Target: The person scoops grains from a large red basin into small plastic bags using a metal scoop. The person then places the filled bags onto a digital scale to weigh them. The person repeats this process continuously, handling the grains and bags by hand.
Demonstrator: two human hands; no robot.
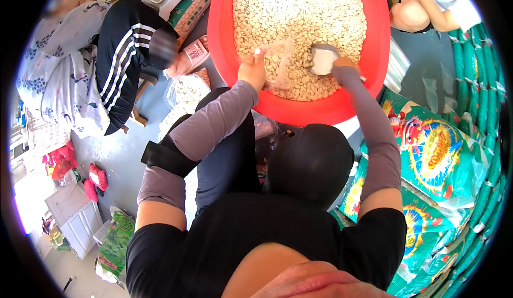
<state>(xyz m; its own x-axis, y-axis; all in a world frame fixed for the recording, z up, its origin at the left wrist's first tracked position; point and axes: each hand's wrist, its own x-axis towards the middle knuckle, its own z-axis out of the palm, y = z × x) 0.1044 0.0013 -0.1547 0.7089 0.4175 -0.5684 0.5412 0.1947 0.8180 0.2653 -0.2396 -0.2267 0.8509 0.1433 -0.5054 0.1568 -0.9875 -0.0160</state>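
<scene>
Black shirt fabric (pixel 230 228) of the wearer lies nearest my camera, along the lower part of my view. Forward of it, I locate the metal scoop (pixel 324 60) inside the red tub (pixel 222 47), its bowl among the pale nuts (pixel 299 14) toward the tub's near side. Right hand (pixel 346 64): fingers curled at the scoop's handle; I cannot tell each finger's placement. Left hand (pixel 253 72): fingers pinching the left edge of the clear bag (pixel 278 65), which is just left of the scoop, over the nuts. I cannot tell whether the nuts seen through the film are inside or beneath it. Both forearms carry mauve-grey sleeves (pixel 216 121). Left of the tub, I note a filled plastic bag (pixel 189 90); beyond it sits a person in striped black trousers (pixel 125 57). Right of the tub: a second person's bent knee (pixel 410 14) and, nearer, green printed sacks (pixel 438 153).
</scene>
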